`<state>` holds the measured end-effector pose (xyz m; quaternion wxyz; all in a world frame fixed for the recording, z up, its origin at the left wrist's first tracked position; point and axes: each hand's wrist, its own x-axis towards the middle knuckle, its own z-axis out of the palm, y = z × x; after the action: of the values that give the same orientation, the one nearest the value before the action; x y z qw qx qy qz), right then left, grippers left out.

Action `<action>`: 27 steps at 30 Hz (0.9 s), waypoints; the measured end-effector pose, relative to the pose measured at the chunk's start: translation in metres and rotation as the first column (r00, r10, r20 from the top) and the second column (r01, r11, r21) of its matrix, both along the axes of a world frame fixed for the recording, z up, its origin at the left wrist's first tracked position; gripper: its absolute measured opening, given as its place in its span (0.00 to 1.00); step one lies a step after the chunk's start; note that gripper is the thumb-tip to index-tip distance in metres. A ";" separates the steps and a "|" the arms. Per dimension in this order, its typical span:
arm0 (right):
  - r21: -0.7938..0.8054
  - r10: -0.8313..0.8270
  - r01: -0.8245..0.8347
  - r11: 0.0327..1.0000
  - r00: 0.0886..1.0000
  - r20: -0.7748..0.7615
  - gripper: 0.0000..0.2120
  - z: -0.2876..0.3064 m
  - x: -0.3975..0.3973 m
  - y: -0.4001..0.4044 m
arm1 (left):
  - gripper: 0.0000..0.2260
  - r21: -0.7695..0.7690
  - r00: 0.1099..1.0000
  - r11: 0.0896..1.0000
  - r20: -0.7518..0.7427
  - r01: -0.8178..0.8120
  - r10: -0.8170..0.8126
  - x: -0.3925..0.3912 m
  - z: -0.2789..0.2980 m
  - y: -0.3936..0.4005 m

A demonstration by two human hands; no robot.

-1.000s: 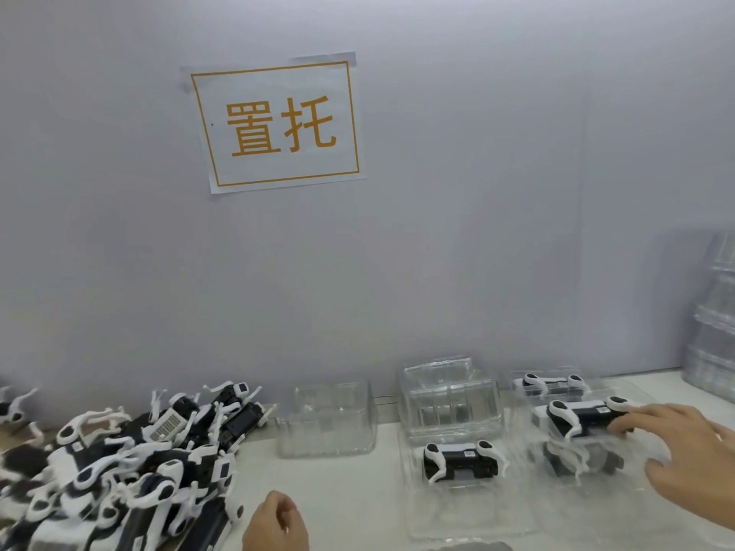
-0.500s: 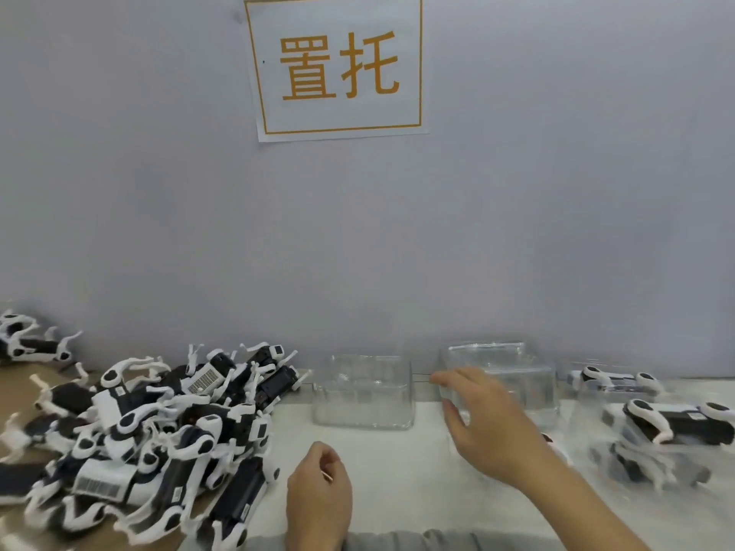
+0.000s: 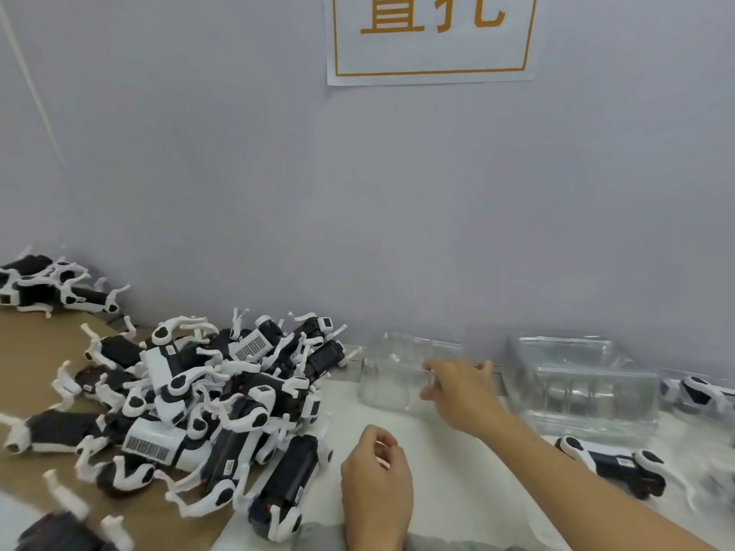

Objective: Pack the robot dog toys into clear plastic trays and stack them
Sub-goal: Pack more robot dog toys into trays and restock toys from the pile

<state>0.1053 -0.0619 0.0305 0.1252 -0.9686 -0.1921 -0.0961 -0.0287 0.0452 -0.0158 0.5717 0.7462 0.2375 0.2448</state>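
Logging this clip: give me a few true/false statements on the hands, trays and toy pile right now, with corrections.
1. The right hand reaches to the small clear tray. True.
2. The left hand holds a toy. False: it is curled, holding nothing visible.
3. The pile of robot dog toys lies left of the trays. True.
4. The bigger clear tray sits left of the small one. False: it sits to the right.
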 end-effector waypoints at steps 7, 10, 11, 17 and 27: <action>0.618 0.004 0.017 0.786 0.999 -0.032 0.13 0.023 -0.068 0.002 | 0.03 -0.278 0.987 0.952 0.127 0.131 -0.098 0.000 0.014 0.004; 0.752 0.018 0.028 0.658 0.998 -0.054 0.14 0.016 -0.101 -0.002 | 0.04 -0.316 0.956 0.916 0.233 0.248 -0.178 -0.002 0.020 0.005; 0.786 0.005 0.042 0.617 0.998 -0.057 0.13 0.011 -0.108 -0.004 | 0.05 -0.312 0.944 0.906 0.259 0.284 -0.207 -0.002 0.022 0.005; 0.872 -0.008 0.051 0.488 0.999 -0.054 0.08 -0.013 -0.114 -0.018 | 0.05 -0.299 0.894 0.856 0.296 0.421 -0.336 0.003 0.022 0.000; 0.905 0.057 0.024 0.425 0.997 -0.054 0.11 -0.023 -0.103 -0.013 | 0.12 -0.306 0.935 0.901 0.274 0.308 -0.227 0.007 0.014 0.002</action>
<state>0.0025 -0.0748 0.0078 0.6331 -0.7514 -0.1152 -0.1458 -0.0217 0.0476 -0.0020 0.7451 0.6267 0.1030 0.2035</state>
